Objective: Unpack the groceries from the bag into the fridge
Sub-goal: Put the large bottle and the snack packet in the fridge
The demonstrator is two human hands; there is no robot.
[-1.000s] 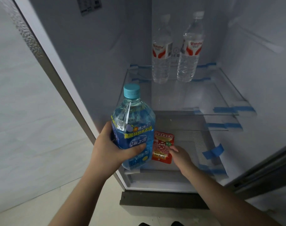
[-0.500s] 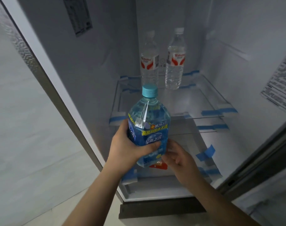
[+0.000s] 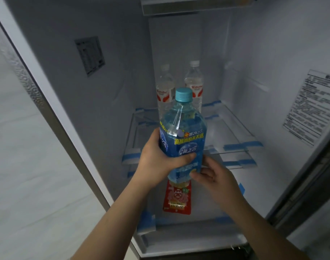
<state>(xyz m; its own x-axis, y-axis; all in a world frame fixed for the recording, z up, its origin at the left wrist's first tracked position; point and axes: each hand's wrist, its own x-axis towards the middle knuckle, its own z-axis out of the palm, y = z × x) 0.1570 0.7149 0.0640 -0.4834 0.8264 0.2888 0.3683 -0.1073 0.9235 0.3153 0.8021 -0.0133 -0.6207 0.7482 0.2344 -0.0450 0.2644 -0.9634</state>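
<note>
A large blue drink bottle [image 3: 183,132] with a teal cap is held upright in front of the open fridge. My left hand [image 3: 156,156] wraps around its label from the left. My right hand [image 3: 214,175] touches its lower right side and base with the fingers curled against it. A red snack packet [image 3: 177,197] lies flat on the fridge's lower shelf [image 3: 207,209], below the bottle. Two clear water bottles [image 3: 165,89] [image 3: 194,85] with red labels stand at the back of the glass shelf [image 3: 233,128]. No bag is in view.
The fridge's left wall [image 3: 66,91] carries a grey sticker and its right wall [image 3: 273,53] a printed label. Blue tape strips mark the shelf edges. A pale wall lies left of the fridge. A ledge [image 3: 196,6] spans the top.
My right hand has let go of the red packet, which now lies on the lower shelf, and has come up against the blue bottle. The bottle has risen higher in front of the glass shelf.
</note>
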